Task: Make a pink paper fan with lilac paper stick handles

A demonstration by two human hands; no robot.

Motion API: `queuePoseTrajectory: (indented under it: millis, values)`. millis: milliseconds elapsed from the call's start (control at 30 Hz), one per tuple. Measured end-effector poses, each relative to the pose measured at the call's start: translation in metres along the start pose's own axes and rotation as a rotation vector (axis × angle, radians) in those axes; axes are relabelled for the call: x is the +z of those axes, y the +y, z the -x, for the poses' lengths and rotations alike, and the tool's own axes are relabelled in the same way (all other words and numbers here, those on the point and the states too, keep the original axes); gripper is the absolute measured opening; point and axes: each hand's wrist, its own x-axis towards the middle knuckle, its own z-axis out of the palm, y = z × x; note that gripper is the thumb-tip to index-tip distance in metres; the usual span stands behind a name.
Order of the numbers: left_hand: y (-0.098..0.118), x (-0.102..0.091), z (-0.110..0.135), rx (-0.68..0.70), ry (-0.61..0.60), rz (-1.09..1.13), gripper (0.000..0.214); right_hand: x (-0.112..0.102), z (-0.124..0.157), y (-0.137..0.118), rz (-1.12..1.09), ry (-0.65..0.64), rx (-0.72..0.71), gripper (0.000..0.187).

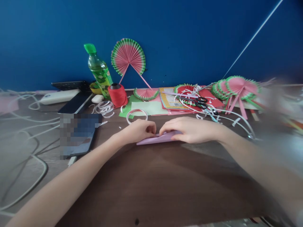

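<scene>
Clamped under the closed fingers of the left hand (140,130) and right hand (188,130), a folded lilac paper strip (155,139) lies on the dark wooden table (151,186); behind, a green-capped plastic bottle (99,72) holds yellowish-green liquid.

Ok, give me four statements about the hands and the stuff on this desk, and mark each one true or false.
1. The left hand and the right hand are both on the lilac paper. True.
2. The scissors are held in the right hand. False: they lie on the papers behind the hands, untouched.
3. A paper fan leans against the blue wall. True.
4. The red spool lies tipped over at the table's near edge. False: it stands upright at the back, beside the green bottle.
</scene>
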Motion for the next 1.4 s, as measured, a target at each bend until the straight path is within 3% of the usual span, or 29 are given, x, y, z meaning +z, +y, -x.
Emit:
queuePoseTrajectory:
  millis: [300,467,600,767,900,1033,1267,1400]
  values:
    - [0.009,-0.003,0.005,0.033,-0.116,0.002,0.014,0.010,-0.006,-0.011,-0.019,0.007,-0.082,0.041]
    - [0.007,-0.009,0.003,0.023,-0.197,0.096,0.020,0.012,-0.006,-0.008,0.098,0.064,0.027,0.032]
    - [0.001,-0.013,0.002,-0.037,-0.213,0.120,0.027,0.012,-0.004,-0.007,0.238,0.117,-0.027,0.026]
    - [-0.002,-0.012,0.004,-0.175,-0.240,0.319,0.030,0.009,-0.001,-0.016,0.389,0.172,-0.032,0.026]
    - [0.002,-0.011,0.005,-0.197,-0.189,0.378,0.023,0.006,0.001,-0.014,0.384,0.217,0.009,0.028]
    - [0.009,-0.015,0.005,-0.133,-0.123,0.266,0.018,0.004,-0.001,-0.005,0.395,0.298,0.050,0.034]
    - [0.010,-0.010,0.005,-0.086,-0.104,0.307,0.032,0.010,-0.008,-0.001,0.437,0.266,-0.128,0.037]
    - [0.004,-0.005,0.003,-0.097,-0.067,0.304,0.030,0.011,-0.008,-0.003,0.527,0.298,-0.123,0.033]
